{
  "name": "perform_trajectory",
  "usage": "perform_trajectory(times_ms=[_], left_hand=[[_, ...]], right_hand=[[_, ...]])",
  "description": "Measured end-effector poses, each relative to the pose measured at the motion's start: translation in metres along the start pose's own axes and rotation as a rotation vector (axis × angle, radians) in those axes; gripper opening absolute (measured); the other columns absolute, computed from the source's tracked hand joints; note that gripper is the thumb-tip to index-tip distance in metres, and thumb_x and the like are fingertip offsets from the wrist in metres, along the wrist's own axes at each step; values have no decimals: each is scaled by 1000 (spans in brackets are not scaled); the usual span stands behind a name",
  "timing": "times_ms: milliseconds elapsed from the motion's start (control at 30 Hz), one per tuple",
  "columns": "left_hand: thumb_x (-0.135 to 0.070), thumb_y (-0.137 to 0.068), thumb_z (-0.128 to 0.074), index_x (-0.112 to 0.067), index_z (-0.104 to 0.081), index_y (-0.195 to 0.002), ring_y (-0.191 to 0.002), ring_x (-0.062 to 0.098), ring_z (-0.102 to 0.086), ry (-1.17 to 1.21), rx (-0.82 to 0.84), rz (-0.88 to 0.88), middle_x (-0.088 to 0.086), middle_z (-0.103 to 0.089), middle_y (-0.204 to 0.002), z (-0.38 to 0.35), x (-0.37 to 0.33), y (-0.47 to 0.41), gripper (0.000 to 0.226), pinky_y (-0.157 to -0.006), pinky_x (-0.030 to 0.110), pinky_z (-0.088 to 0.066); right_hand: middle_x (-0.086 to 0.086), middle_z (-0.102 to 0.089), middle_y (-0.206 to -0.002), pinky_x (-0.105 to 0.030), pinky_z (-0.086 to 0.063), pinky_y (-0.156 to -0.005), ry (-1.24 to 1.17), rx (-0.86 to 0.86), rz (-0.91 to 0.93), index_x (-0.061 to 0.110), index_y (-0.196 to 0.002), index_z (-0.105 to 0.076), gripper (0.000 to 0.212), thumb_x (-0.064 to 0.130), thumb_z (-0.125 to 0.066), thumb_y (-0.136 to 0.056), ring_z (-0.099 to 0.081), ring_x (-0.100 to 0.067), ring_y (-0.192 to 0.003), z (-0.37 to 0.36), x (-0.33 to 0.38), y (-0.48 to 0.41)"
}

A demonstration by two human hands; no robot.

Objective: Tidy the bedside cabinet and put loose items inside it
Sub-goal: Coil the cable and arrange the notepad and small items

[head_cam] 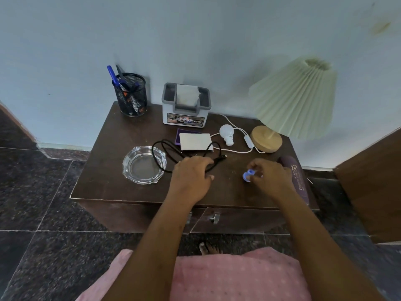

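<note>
The dark wooden bedside cabinet (104, 183) has two front doors with metal handles (216, 218). On its top lies a looped black cable (161, 152); my left hand (191, 177) rests on its near part with fingers curled over it. My right hand (270, 177) pinches a small blue ring-shaped object (247, 176) just above the top. Further back lie a white card on a purple booklet (196, 141) and a loose white light bulb (226, 133). A dark purple case (296, 177) lies at the right edge, partly behind my right forearm.
A glass ashtray (143, 165) sits front left. A mesh pen holder (131, 95) and a grey tissue box (186, 105) stand at the back by the wall. A tilted lamp (293, 98) with a wooden base and white cord fills the back right. A wooden panel (373, 183) stands at right.
</note>
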State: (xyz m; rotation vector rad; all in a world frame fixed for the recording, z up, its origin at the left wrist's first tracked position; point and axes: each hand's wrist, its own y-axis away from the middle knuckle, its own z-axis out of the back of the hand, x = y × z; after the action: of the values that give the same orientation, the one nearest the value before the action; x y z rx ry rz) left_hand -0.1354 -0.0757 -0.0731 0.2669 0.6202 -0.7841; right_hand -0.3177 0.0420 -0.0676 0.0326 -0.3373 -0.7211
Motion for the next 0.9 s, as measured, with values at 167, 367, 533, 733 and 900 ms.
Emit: perform_trajectory(times_ms=[167,367,533,733,900], left_hand=[[-28,-87,-61,-25,-56,-125,-121,17,-49,6,78,34,-4,-57,-128,-2,3,0,39,-103,38,-37],[-27,-88,-60,-26,-56,-123,-115,15,-53,4,117,20,-5,-59,-124,-2,4,-1,35,-101,37,-39],[-27,-88,-60,-27,-57,-120,-113,13,-54,14,135,24,-6,-60,-122,-3,4,-1,33,-101,37,-40],[-25,-88,-61,-26,-58,-120,-113,14,-55,26,142,16,-6,-60,-122,-3,1,0,32,-101,39,-41],[-25,-88,-60,-26,-57,-120,-113,14,-55,20,150,14,-6,-60,-121,-3,2,0,33,-102,39,-40]], right_hand=[[9,-63,-92,-43,-24,-99,86,-54,23,40,-87,-55,11,41,-65,-82,-55,-15,-101,-7,-13,-3],[10,-66,-104,-47,-21,-105,91,-44,19,36,-92,-65,11,36,-65,-81,-55,-15,-104,-6,-15,-7],[5,-63,-104,-49,-39,-100,13,22,10,31,-91,-66,12,29,-66,-80,-57,-17,-97,0,-17,-7],[0,-64,-106,-46,-49,-90,-38,71,8,25,-90,-70,12,21,-67,-79,-58,-20,-98,3,-23,-6],[-2,-65,-114,-43,-49,-94,-52,148,4,21,-100,-70,19,17,-66,-82,-58,-19,-103,6,-25,-8]])
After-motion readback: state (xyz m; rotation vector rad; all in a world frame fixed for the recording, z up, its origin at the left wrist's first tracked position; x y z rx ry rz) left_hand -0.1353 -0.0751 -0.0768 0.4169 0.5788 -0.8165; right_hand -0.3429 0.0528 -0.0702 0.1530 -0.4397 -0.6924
